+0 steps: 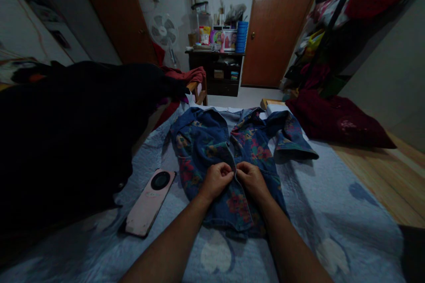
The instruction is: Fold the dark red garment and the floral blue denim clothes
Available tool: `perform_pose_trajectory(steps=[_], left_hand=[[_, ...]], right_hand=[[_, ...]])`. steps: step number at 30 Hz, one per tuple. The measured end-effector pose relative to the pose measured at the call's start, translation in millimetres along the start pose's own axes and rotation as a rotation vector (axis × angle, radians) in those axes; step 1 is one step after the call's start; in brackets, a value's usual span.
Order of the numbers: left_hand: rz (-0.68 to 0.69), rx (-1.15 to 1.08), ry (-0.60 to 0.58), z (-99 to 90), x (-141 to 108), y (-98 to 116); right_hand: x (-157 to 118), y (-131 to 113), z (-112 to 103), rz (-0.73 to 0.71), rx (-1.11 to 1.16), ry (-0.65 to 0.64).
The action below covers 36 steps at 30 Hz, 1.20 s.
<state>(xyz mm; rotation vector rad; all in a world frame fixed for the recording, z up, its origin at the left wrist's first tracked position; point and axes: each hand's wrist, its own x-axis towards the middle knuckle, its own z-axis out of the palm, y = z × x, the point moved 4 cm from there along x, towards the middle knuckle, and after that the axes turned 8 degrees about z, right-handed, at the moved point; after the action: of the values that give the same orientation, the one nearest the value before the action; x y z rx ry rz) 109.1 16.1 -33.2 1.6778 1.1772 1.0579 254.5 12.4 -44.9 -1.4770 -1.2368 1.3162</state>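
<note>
A blue denim jacket [212, 203] with a floral print lies front up on the bed, its collar away from me. My left hand [217, 179] pinches the front edge of the jacket near its middle. Opposite it, my right hand [250, 179] grips the same front opening, thumb and fingers closed on the cloth. The two hands almost meet at the opening. Above them the front panels lie apart, and the sleeve [292, 139] on the right stretches outward. Any button between my fingers is hidden.
A pink phone [151, 203] lies face down left of the jacket on the blue bedspread [215, 254]. Dark clothing [66, 141] is heaped at the left. A maroon cushion [341, 119] rests at the right. Beyond stand a dark cabinet [215, 86] and a fan [164, 30].
</note>
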Motion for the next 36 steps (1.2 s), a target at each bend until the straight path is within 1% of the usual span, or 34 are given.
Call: perform_pose_trajectory(steps=[4,9,14,25,31,36], left_hand=[[0.009,0.025,0.01,1.1,-0.9,2.8],[0.024,0.082,0.008,2.5,-2.5,6.4],[0.064,0.108,-0.003,3.9,-3.5,8.7],[0.072,0.074,-0.056,6.4,-3.8,6.0],[0.05,0.042,-0.07,5.3,-3.2,7.3],[0.032,0.071,-0.075,2.2,-1.8,5.7]], right_hand=[[-1.3,-2.3,-1.6,-0.033,-0.051,0.016],[-2.4,-1.9,-1.3,0.005,0.005,-0.002],[-1.1,-5.0,-0.7,-0.092,-0.037,0.031],[-1.1,-3.9,-1.8,-0.129,-0.139,0.072],[2.4,2.1,0.6,-0.108,-0.054,0.02],[2.5,2.7,3.3,-0.104,0.098,-0.037]])
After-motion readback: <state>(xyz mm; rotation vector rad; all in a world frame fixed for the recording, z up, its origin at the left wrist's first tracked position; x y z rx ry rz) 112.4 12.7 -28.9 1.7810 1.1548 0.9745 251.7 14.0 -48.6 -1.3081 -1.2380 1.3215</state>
